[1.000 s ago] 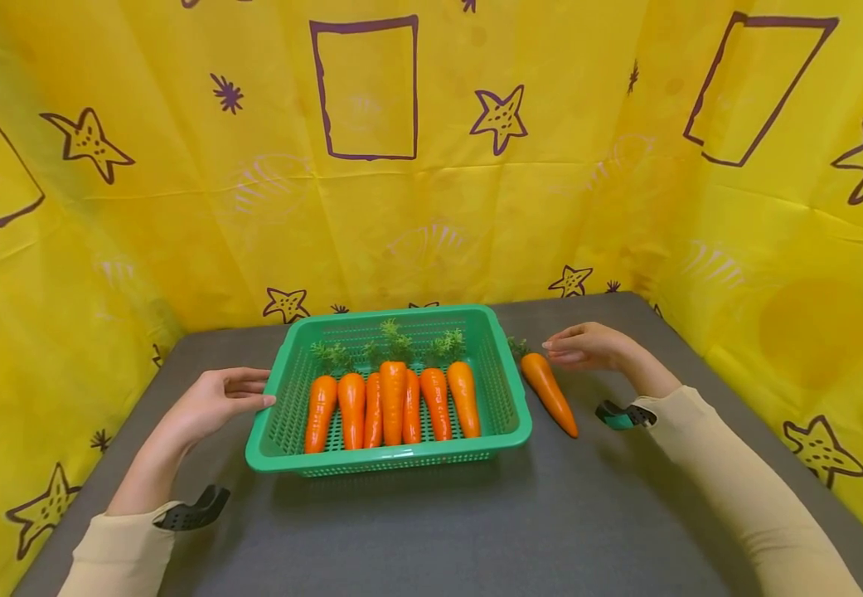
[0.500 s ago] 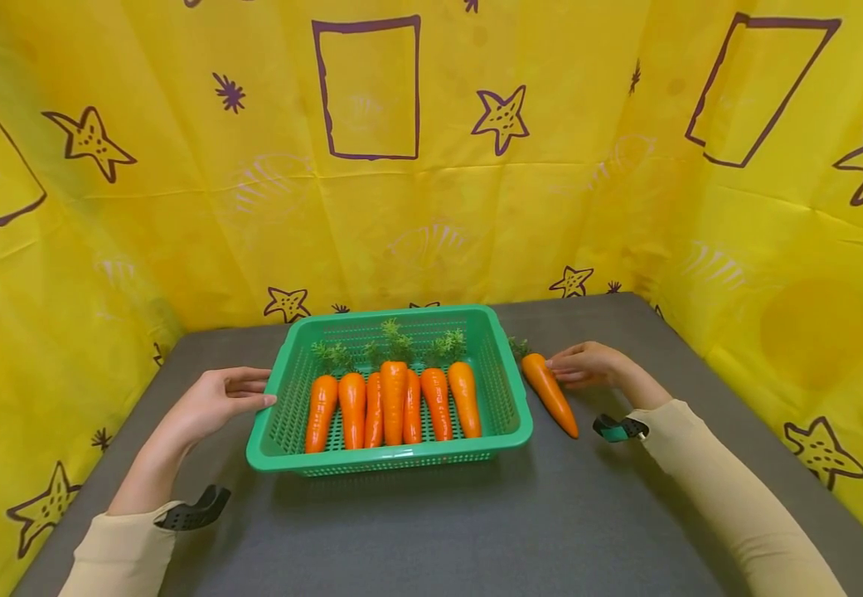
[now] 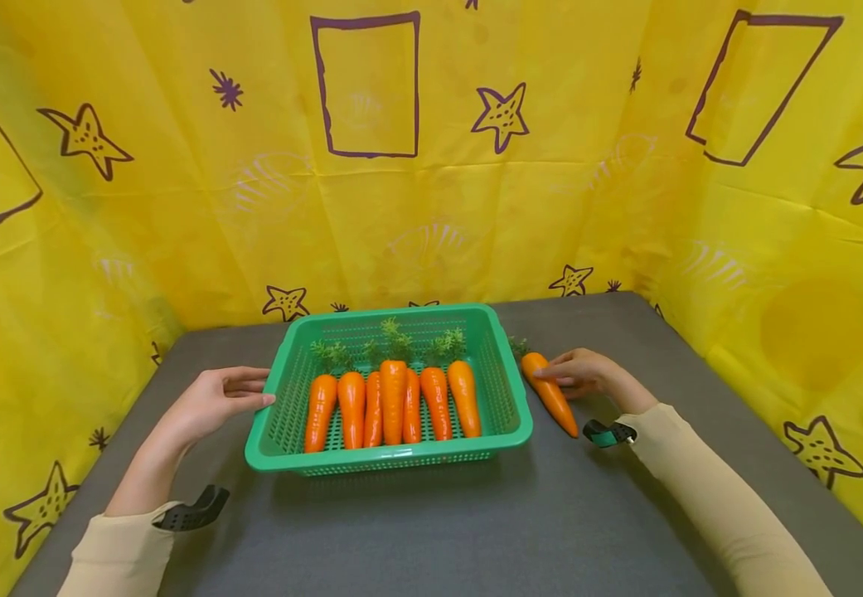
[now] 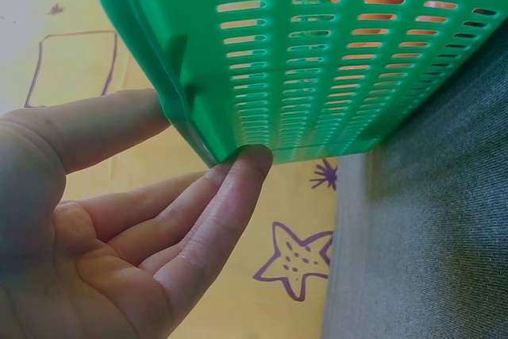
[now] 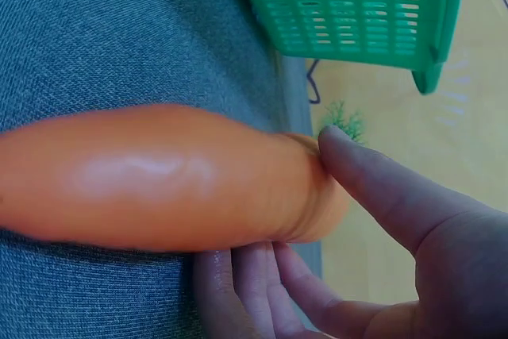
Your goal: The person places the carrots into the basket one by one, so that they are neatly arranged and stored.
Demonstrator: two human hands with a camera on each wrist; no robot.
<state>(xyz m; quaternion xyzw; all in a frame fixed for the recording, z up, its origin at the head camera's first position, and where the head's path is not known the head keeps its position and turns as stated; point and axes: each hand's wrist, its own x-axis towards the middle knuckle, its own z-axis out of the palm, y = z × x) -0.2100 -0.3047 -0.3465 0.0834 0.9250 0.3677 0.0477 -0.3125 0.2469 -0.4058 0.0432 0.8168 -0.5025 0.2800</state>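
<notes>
Only the right wrist view shows the right hand (image 5: 349,260) pinching the loose carrot (image 5: 159,176) thumb-over-fingers; its tip is cut off

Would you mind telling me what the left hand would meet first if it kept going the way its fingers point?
The left hand already touches the green basket at its left rim, so it would likely just press against that wall; the carrots lie beyond.

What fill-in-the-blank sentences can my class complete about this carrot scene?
1. The basket is coloured ____.
2. The carrots lying inside it number ____.
3. The right hand touches the loose carrot lying on the ____ table.
4. The left hand touches the basket's ____.

Missing words: green; six; grey; rim
</notes>
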